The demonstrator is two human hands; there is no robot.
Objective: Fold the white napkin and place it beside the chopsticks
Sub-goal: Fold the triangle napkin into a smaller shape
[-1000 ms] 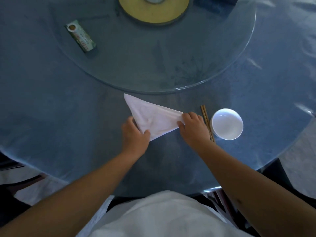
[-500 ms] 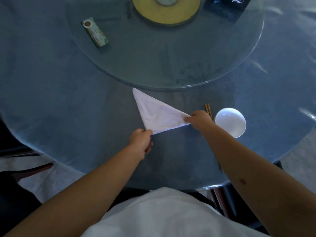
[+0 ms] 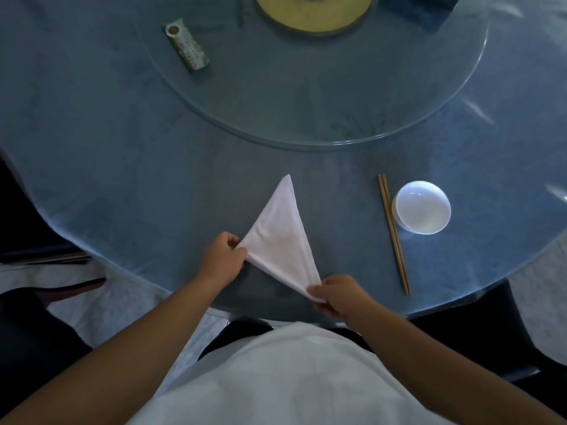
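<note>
The white napkin (image 3: 280, 234) is folded into a triangle on the blue table, its tip pointing away from me. My left hand (image 3: 222, 260) pinches its near-left corner. My right hand (image 3: 339, 297) pinches its near-right corner close to the table edge. A pair of wooden chopsticks (image 3: 392, 231) lies to the right of the napkin, a clear gap apart from it, running from far to near.
A small white bowl (image 3: 422, 207) sits just right of the chopsticks. A round glass turntable (image 3: 306, 87) fills the far middle, carrying a green packet (image 3: 187, 44) and a yellow disc (image 3: 313, 10). The table's rounded edge (image 3: 214, 305) runs just beyond my body.
The napkin has been turned so its tip now points away from me. My right hand moved from beside the chopsticks toward me; the chopsticks now lie fully uncovered.
</note>
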